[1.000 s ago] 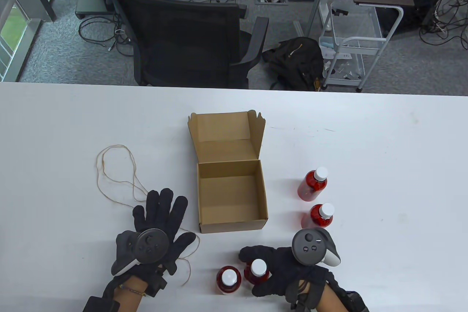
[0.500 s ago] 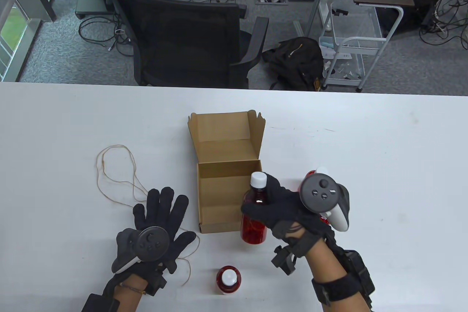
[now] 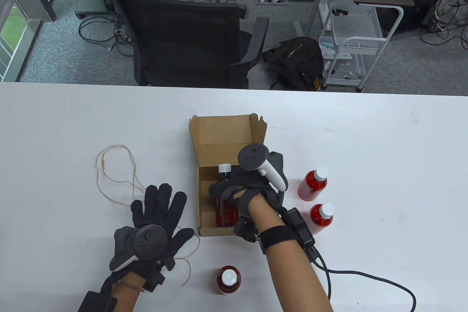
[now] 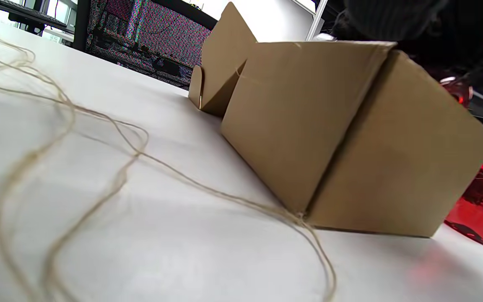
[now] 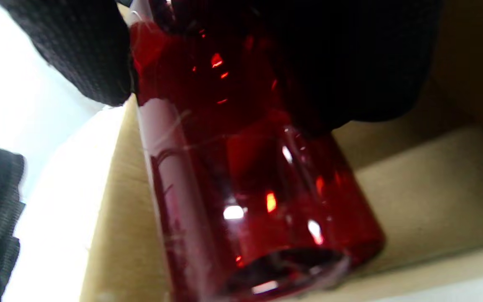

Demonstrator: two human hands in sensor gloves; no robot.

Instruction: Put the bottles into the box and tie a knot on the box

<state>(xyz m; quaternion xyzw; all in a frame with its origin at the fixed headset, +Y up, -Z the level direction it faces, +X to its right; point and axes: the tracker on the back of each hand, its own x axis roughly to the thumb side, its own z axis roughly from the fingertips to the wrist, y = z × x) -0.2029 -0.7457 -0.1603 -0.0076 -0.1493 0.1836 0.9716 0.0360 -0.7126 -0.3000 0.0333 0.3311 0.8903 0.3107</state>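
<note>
An open cardboard box [image 3: 203, 187] stands mid-table, its lid [image 3: 223, 132] tilted back. My right hand [image 3: 231, 190] reaches into it from above and grips a red bottle [image 3: 227, 215] with a white cap [image 3: 224, 168], held in the box's left half. In the right wrist view my gloved fingers [image 5: 350, 63] wrap the red bottle [image 5: 245, 180] just above the box floor [image 5: 434, 188]. My left hand [image 3: 158, 213] lies flat and spread on the table, left of the box, over the twine [image 3: 117, 173]. The twine [image 4: 99, 176] runs to the box [image 4: 329, 134] corner.
Two red bottles [image 3: 312, 184] [image 3: 321, 217] stand right of the box, and a third [image 3: 228, 279] near the table's front edge. A red bottle [image 4: 482, 201] shows past the box in the left wrist view. A black office chair [image 3: 190, 41] stands behind the table.
My right hand picked a bottle up from the table's front edge, carried it over the box and lowered it inside. The box lid shifted slightly. The left hand stayed flat.
</note>
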